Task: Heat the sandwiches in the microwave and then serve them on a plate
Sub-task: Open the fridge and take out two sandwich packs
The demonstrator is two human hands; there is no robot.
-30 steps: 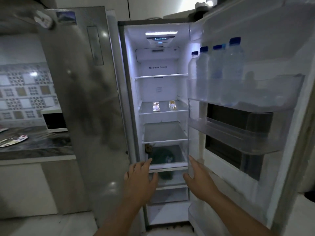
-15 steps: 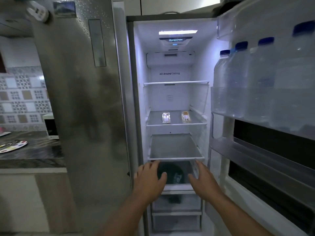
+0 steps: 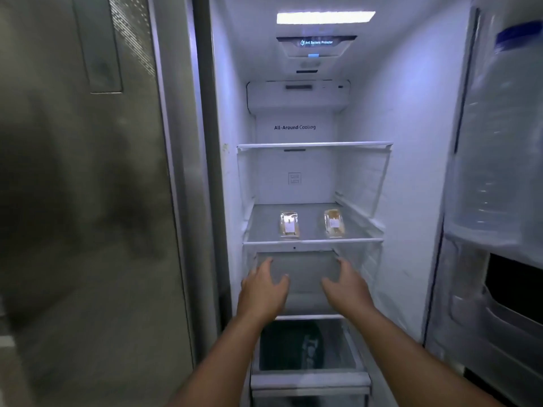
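Observation:
Two sandwiches in clear wrap with white labels lie side by side on a glass shelf (image 3: 313,241) inside the open fridge: the left sandwich (image 3: 289,226) and the right sandwich (image 3: 334,222). My left hand (image 3: 262,289) and my right hand (image 3: 346,287) reach forward with fingers spread, just below that shelf's front edge. Both hands are empty and apart from the sandwiches. No microwave or plate is in view.
The closed steel freezer door (image 3: 88,201) fills the left. The open fridge door at the right carries water bottles (image 3: 496,160) in its bin. A dark bag (image 3: 291,345) lies in a lower drawer. The upper shelf (image 3: 314,145) holds nothing.
I have stepped closer to the fridge, and the counter at the left has left the view. Both hands rose from the lower drawer level to just under the sandwich shelf.

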